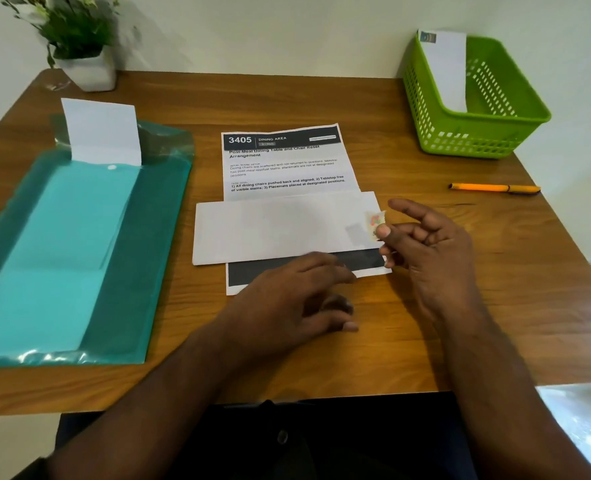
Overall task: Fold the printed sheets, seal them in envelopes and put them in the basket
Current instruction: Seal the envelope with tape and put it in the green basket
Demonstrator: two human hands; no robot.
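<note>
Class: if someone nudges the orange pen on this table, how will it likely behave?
The orange pen looks slim and round, lying free on the smooth wooden table, so it would probably roll or skid. It likely feels light and stiff when lifted.

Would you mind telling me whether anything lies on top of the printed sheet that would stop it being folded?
Yes: a white envelope lies across the printed sheet, covering its middle, and the left hand rests over its lower edge.

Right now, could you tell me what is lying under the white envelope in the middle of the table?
The white envelope lies across a printed sheet. The sheet's heading and text show above it and a dark band below it; the sheet's middle is covered, so anything printed there cannot be seen.
</note>
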